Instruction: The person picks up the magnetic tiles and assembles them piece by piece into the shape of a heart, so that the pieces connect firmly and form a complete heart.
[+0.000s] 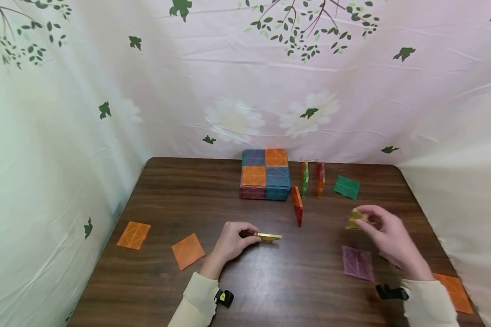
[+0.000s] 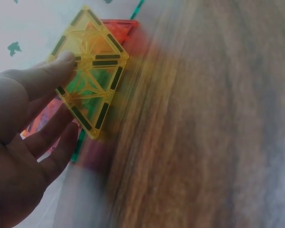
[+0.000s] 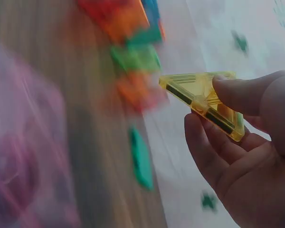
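Observation:
My left hand (image 1: 232, 241) pinches two yellow triangular magnetic tiles (image 2: 96, 90) between thumb and fingers. They meet edge to edge as a diamond in the left wrist view, and look nearly edge-on just above the table in the head view. On the right, my right hand (image 1: 393, 237) pinches a yellow triangular magnetic tile (image 3: 206, 102) above the table; whether a second tile lies behind it I cannot tell. Below that hand lies a purple square tile (image 1: 358, 263), and beyond it a green square tile (image 1: 347, 187).
A block of blue and orange magnetic tiles (image 1: 265, 175) stands at the table's back edge. Right of it, upright tile pieces are red-orange (image 1: 297, 204), green (image 1: 305, 179) and orange-red (image 1: 320, 180). Orange squares lie at left (image 1: 133, 235), left front (image 1: 188, 251) and right edge (image 1: 454, 293).

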Demonstrator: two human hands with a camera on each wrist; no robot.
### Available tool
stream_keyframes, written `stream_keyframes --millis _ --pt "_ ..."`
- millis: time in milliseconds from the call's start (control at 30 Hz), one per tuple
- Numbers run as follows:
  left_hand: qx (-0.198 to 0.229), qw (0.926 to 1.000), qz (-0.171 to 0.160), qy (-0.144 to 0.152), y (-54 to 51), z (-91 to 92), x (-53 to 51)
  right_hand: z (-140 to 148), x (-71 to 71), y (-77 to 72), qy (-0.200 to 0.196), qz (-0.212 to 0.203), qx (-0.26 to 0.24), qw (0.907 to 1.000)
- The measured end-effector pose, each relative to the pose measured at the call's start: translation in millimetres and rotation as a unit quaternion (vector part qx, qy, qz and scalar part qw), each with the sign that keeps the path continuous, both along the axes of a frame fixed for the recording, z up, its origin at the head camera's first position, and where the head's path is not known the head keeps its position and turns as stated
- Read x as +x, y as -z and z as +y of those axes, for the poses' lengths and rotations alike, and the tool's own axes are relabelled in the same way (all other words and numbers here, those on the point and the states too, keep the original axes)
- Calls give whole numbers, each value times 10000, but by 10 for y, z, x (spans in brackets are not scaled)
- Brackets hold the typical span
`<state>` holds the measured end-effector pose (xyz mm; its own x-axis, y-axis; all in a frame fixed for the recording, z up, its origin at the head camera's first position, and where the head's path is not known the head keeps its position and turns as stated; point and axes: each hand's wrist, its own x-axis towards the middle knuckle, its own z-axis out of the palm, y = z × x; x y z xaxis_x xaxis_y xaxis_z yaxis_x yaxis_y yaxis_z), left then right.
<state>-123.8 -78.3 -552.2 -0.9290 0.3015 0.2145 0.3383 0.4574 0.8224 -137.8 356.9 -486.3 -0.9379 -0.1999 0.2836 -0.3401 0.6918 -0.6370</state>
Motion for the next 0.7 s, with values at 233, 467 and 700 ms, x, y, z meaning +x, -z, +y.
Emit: stream_keyframes --millis 233,467,700 --pt "-34 10000 13 -30 1 22 1 -623 -10 155 -1181 -110 -188 9928" --pt "-56 9999 124 -90 -25 41 16 -1003 -5 336 -1738 -377 2 9841" --pt "-56 9998 151 -120 -11 69 22 -1277 14 420 -1869 -185 288 9818"
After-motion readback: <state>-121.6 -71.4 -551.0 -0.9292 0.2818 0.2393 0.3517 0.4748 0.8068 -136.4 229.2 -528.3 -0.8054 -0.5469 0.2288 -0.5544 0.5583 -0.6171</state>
